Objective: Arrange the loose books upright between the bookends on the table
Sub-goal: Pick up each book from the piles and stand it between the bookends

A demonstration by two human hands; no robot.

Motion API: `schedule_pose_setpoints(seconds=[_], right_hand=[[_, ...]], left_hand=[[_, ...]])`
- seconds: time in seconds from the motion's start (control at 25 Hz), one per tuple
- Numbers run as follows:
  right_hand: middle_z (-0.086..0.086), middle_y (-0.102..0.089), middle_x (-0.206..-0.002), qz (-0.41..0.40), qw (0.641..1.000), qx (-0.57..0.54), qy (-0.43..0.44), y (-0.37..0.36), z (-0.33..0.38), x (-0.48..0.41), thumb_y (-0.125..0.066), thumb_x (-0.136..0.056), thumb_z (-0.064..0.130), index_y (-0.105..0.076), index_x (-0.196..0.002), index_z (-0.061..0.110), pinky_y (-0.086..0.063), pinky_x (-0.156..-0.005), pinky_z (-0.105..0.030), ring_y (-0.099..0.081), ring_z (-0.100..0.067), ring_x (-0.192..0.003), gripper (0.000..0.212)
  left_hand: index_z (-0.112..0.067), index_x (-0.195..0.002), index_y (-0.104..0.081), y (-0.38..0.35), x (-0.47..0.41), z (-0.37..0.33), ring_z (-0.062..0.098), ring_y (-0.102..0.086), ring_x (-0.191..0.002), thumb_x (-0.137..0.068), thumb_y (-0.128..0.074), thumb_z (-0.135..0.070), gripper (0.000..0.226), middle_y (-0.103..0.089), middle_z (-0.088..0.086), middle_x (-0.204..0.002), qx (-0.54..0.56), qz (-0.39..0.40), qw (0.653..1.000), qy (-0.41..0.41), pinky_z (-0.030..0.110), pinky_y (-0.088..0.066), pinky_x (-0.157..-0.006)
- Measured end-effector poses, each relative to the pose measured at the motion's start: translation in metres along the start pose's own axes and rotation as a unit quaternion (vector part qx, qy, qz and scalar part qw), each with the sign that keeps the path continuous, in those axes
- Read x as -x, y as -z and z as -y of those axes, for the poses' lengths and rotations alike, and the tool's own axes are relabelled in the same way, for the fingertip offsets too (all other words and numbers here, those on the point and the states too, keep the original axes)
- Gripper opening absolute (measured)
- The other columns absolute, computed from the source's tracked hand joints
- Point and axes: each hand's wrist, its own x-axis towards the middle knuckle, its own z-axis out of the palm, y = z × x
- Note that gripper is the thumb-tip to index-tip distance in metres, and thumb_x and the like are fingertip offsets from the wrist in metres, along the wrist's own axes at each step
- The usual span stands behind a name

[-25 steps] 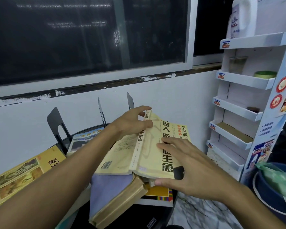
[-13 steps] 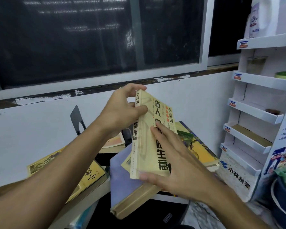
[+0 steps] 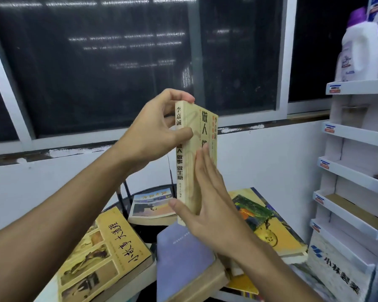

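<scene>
Holding the pale yellow book [image 3: 187, 162] upright in mid-air at centre, spine toward us. Our left hand [image 3: 153, 131] pinches its top end from 10 o'clock. Our right hand [image 3: 214, 210], at 5 o'clock, lays flat fingers on the cover, thumb hooked round the spine's foot. A lavender book [image 3: 183, 258] lies flat at 6 o'clock.

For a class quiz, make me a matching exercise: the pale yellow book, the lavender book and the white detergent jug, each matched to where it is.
Things:
1. pale yellow book
2. lavender book
3. white detergent jug

Places:
A. on the top shelf of the white rack
B. held upright in the air
C. lying flat, nearest the camera

Pairs: 1-B, 2-C, 3-A
</scene>
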Motion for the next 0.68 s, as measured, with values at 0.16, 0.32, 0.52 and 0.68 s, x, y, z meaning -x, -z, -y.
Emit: schedule_pose_setpoints(seconds=[0.16, 0.32, 0.52, 0.68], right_hand=[[0.034, 0.032, -0.159, 0.023, 0.998, -0.011, 0.051, 0.009, -0.017, -0.038, -0.063, -0.097, 0.049, 0.025, -0.156, 0.041, -0.011, -0.129, -0.047, 0.022, 0.008, -0.150, 0.107], [0.032, 0.022, -0.163, 0.033, 0.997, -0.029, 0.066, 0.008, -0.046, -0.082, -0.070, -0.095, 0.038, 0.019, -0.158, 0.044, -0.021, -0.126, -0.056, 0.010, 0.002, -0.155, 0.109], [0.026, 0.014, -0.168, 0.093, 0.987, -0.128, 0.028, -0.007, -0.083, -0.118, -0.074, -0.094, 0.019, 0.011, -0.160, 0.044, -0.024, -0.115, -0.007, 0.003, -0.006, -0.157, 0.111], [0.014, -0.013, -0.171, 0.125, 0.981, -0.148, -0.032, -0.029, -0.105, -0.136, -0.077, -0.090, 0.009, 0.020, -0.154, 0.054, -0.050, -0.109, -0.039, -0.034, -0.017, -0.151, 0.124]], left_hand=[[-0.026, -0.135, -0.056, 0.024, -0.021, -0.006, 0.007, -0.070, -0.109, -0.088, -0.070, 0.004, 0.057, -0.073, -0.005, -0.117, -0.066, 0.045, 0.997, 0.004, 0.034, -0.063, -0.079], [-0.025, -0.136, -0.059, 0.035, -0.040, 0.008, 0.001, -0.067, -0.114, -0.083, -0.080, -0.009, 0.059, -0.074, -0.008, -0.117, -0.123, 0.033, 0.992, -0.007, 0.030, -0.059, -0.092], [-0.021, -0.133, -0.063, 0.029, -0.060, 0.062, 0.014, -0.063, -0.124, -0.083, -0.082, -0.011, 0.055, -0.068, -0.003, -0.127, -0.131, -0.034, 0.991, 0.001, 0.045, -0.063, -0.085], [-0.024, -0.133, -0.064, 0.014, -0.067, 0.114, 0.013, -0.061, -0.124, -0.081, -0.084, -0.016, 0.056, -0.068, -0.005, -0.128, -0.170, -0.057, 0.984, 0.001, 0.043, -0.058, -0.097]])
